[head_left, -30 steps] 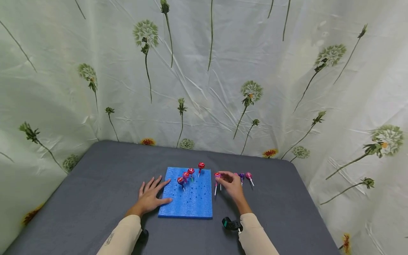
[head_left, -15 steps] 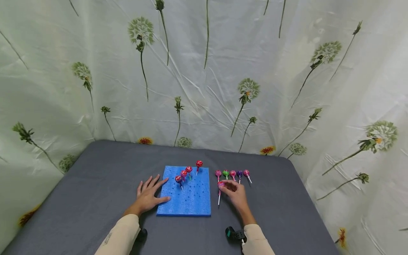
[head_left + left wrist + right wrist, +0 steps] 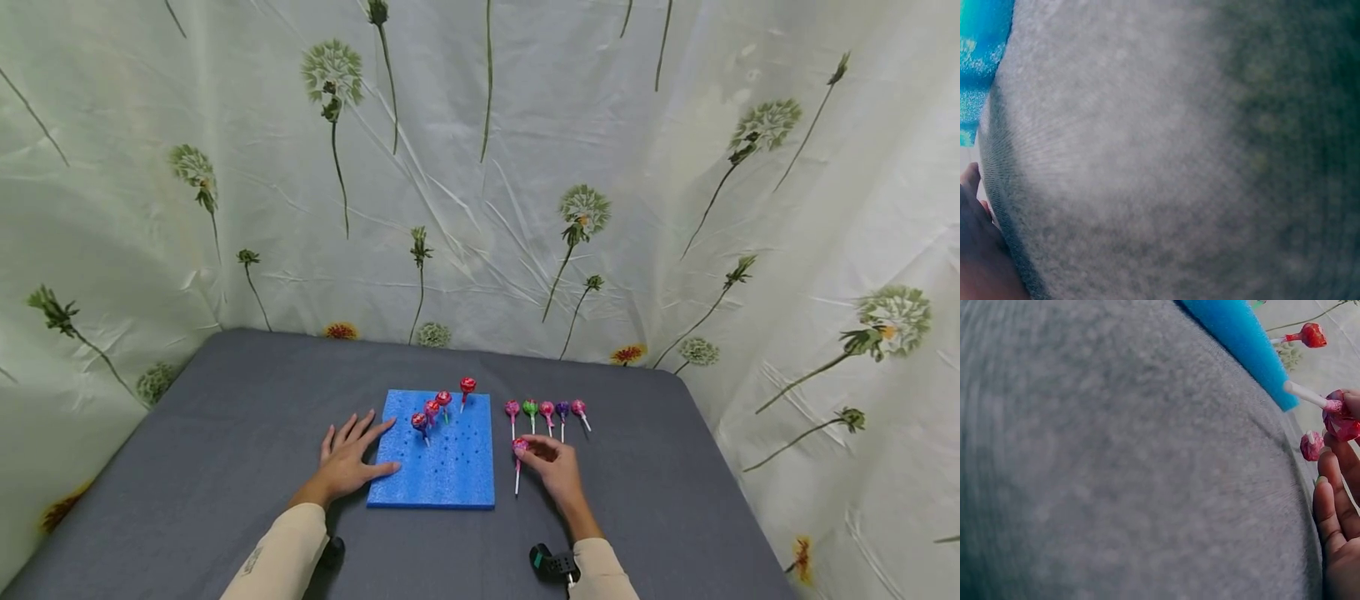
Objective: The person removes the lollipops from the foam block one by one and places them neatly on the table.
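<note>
In the head view my left hand (image 3: 347, 463) lies with spread fingers on the left edge of a blue foam board (image 3: 457, 487) dotted with small holes. Several wrapped lollipops stand in the board, among them a red lollipop (image 3: 468, 385) near its far edge and a dark blue and red lollipop (image 3: 419, 422). Right of the board my right hand (image 3: 557, 472) pinches a pink and red lollipop (image 3: 521, 447) by its wrapped head, stick pointing down toward me. The right wrist view shows that same lollipop (image 3: 1341, 419) between thumb and fingers, its white stick bare.
Beyond the right hand lies a row of lollipops, including a green lollipop (image 3: 531, 407), a purple lollipop (image 3: 562, 409) and a pink lollipop (image 3: 578, 407). A grey cloth (image 3: 675, 500) covers the table. A dandelion-print curtain (image 3: 480, 208) hangs behind.
My right hand has drawn the pink and red lollipop toward me from beside the row, uncovering the lollipops there. My left hand stays on the board; the head view has shifted slightly.
</note>
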### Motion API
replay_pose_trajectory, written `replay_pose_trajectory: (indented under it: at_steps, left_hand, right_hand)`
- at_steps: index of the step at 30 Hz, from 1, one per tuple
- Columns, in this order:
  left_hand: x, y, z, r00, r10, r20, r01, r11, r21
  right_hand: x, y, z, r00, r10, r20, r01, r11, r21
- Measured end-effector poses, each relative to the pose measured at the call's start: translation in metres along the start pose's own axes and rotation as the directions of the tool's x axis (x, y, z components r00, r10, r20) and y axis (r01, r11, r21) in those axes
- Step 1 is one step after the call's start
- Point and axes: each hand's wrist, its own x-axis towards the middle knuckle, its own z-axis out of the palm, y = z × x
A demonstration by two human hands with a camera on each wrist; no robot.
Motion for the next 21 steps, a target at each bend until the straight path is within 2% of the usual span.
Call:
replay_pose_trajectory:
  at_steps: [9,15,21]
  left_hand:
    - [0.0,-0.001,0.001,1.0,0.006,-0.006,-0.006,1.0,0.0]
    - [0.0,-0.001,0.001,1.0,0.0,-0.007,0.0,1.0,0.002]
    - [-0.001,0.0,0.001,1.0,0.002,-0.012,-0.002,1.0,0.0]
  right_hand:
    - [0.001,0.012,-0.002,0.998,-0.024,0.05,0.026,0.999,-0.042]
    - [0.009,0.038,-0.001,0.999,-0.027,0.031,0.029,0.997,-0.078]
    - [0.009,0.042,-0.001,0.999,-0.042,0.027,0.046,0.987,-0.151]
